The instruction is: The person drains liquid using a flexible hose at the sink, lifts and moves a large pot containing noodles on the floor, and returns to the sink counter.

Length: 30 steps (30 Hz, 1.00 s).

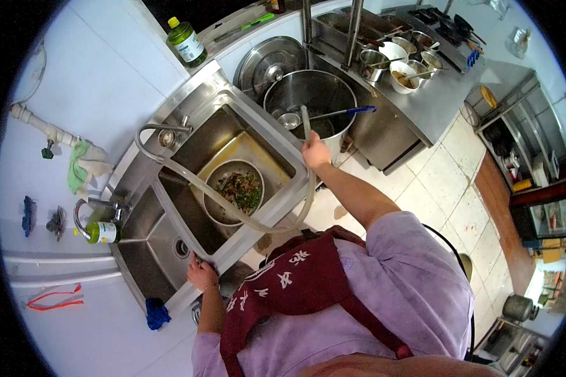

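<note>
Lilac shirt [415, 264] and dark red apron [289, 270] fill the near foreground, the wearer close against the front edge of the double sink [245, 248]. At its left end, a bottle [104, 232] sits beside the small tap [110, 204], probably to be within easy reach of the smaller basin [163, 239]. A blue cloth [158, 314] hangs at the near left corner. The left hand [201, 274] rests on the front edge near the divider, its fingers over the metal, seemingly as a brace; how hard they press, I cannot tell.

From the tall tap [151, 127] at the back edge, a clear hose [210, 188] crosses the larger basin and loops over the front edge near the right corner. Below it, low in that basin, is a round pan [262, 188] of chopped greens, where the high walls would catch any spill. The right hand [316, 152] grasps the hose near its free end, which points over the deep pot [339, 88], apparently so the slack cannot drag it away. Whether water runs is unclear. A ladle [289, 120] leans in the pot, its blue handle over the rim, which should keep it easy to lift. Behind stands a lid [273, 63], tilted against the wall. Farther right, bowls [404, 76] crowd the counter's [421, 113] left edge.
</note>
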Each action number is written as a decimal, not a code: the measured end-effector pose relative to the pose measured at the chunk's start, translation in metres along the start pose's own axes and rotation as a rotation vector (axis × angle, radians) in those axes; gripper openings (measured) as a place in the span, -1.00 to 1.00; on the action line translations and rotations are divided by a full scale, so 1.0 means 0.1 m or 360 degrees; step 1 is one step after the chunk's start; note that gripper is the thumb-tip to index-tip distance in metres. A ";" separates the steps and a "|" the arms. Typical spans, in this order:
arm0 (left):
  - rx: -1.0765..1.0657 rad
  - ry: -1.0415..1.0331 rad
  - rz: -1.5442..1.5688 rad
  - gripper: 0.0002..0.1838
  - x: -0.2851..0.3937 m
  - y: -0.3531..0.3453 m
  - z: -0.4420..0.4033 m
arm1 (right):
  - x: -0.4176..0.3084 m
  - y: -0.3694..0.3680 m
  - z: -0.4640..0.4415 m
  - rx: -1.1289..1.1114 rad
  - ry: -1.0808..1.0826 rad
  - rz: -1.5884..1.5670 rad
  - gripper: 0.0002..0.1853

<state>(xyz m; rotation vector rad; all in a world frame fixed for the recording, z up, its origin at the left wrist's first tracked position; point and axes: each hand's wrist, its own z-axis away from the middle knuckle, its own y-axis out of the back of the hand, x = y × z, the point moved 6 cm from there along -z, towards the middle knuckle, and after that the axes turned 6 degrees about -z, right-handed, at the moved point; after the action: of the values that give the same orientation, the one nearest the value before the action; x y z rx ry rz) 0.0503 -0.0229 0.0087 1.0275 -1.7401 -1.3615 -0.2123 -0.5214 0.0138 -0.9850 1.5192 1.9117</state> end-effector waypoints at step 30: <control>0.0100 -0.0014 -0.0025 -0.45 0.05 0.07 0.01 | 0.01 -0.03 -0.03 -0.0036 -0.0018 0.0062 -0.42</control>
<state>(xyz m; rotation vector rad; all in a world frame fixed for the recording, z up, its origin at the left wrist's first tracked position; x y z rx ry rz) 0.0464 -0.0263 0.0152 1.0728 -1.7949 -1.3301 -0.2105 -0.5236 0.0109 -0.9598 1.5241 1.9621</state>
